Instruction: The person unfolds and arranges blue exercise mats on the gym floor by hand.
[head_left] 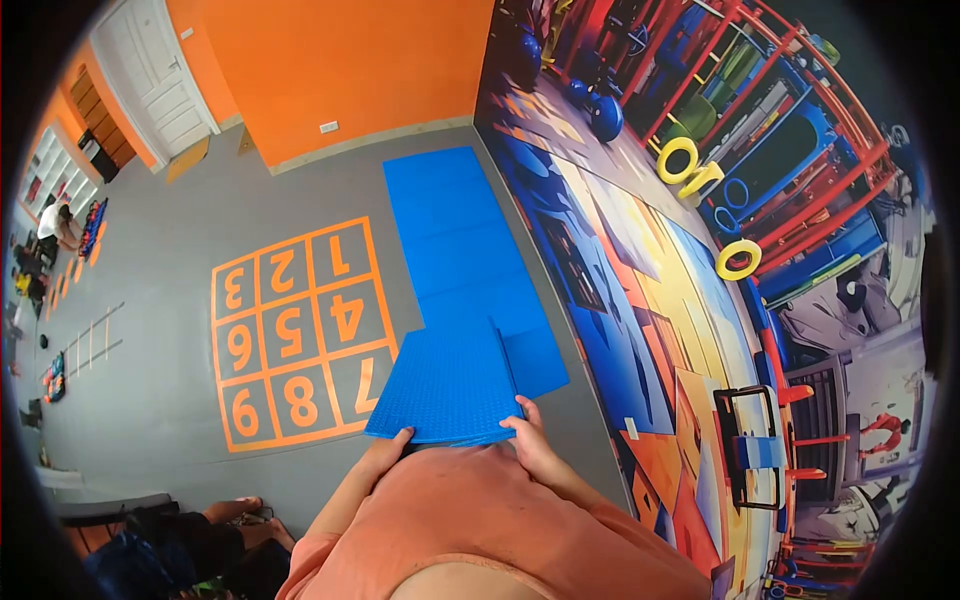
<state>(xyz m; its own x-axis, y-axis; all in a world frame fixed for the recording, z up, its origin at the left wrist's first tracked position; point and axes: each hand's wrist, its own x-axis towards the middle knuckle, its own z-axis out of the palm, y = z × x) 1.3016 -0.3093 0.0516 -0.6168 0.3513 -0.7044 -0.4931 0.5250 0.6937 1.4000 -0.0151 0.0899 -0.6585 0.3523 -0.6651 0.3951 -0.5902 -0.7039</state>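
Observation:
A blue foam mat (445,390) with a textured face is held in front of my waist, its near edge in both hands. My left hand (392,450) grips the near left corner, thumb on top. At the near right corner, my right hand (532,440) has its fingers closed round the edge. The far end of this mat overlaps a long strip of blue matting (450,225) on the floor. My fingertips under the mat are hidden.
An orange number grid (290,335) is marked on the grey floor at left. A mural wall (640,300) runs along the right. Beside me at lower left are a person's legs (235,515); another person (60,225) is at far left. A white door (155,75) stands behind.

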